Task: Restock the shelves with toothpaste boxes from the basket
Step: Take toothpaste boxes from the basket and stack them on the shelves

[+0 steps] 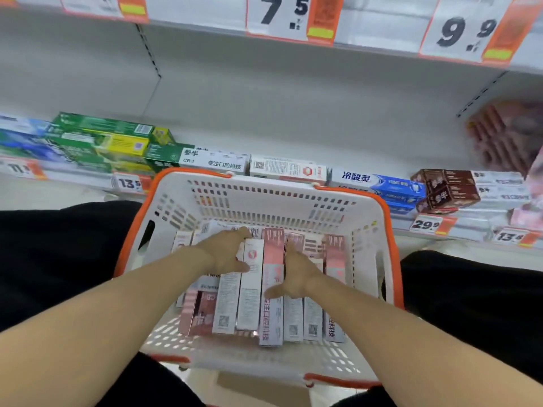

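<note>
A white basket (368, 254) with an orange rim sits between my knees, holding several pink and white toothpaste boxes (248, 292) laid side by side. Both hands are inside it. My left hand (226, 254) grips the left side of a bunch of boxes, fingers curled over their far ends and thumb on a white box. My right hand (296, 274) grips the right side of the same bunch, thumb lying across a pink box (271, 315). The shelf (264, 136) in front has a wide bare stretch behind one front row of boxes.
On the shelf stand green boxes (100, 139) at the left, white boxes (214, 161) in the middle, blue ones (379, 183) and brown ones (446, 189) at the right. Price tags (432, 226) line the shelf edges. A blurred pink stack (505, 136) sits far right.
</note>
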`<state>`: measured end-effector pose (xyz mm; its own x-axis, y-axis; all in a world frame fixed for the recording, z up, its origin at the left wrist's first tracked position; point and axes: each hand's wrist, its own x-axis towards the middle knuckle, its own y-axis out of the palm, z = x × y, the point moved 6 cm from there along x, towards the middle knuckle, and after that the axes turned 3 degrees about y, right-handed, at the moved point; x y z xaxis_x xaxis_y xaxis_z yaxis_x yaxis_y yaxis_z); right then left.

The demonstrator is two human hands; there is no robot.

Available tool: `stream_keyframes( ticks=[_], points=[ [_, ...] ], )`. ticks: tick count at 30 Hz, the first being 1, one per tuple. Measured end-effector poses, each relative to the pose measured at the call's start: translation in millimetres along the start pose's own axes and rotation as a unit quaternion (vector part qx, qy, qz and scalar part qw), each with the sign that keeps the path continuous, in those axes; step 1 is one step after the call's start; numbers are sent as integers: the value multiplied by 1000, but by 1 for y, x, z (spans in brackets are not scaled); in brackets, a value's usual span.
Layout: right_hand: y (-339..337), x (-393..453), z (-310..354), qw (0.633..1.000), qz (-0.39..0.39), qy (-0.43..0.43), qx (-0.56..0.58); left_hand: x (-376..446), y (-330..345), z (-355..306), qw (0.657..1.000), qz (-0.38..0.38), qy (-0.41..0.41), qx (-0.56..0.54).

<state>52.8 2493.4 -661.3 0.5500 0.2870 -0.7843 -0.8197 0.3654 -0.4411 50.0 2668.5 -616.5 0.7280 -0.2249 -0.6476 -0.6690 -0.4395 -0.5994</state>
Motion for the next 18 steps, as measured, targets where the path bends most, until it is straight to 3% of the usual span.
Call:
stream_keyframes(
  ticks=[5,10,18],
  points=[
    [-4,-3,-2,999,3,-4,41,-1,-2,-8,1000,-12,5,16],
    [-23,-14,-29,964,74,31,253,0,3,-5,1000,4,-2,13],
    [-36,-17,-16,971,4,71,230,2,14,-18,996,62,14,64]
  ],
)
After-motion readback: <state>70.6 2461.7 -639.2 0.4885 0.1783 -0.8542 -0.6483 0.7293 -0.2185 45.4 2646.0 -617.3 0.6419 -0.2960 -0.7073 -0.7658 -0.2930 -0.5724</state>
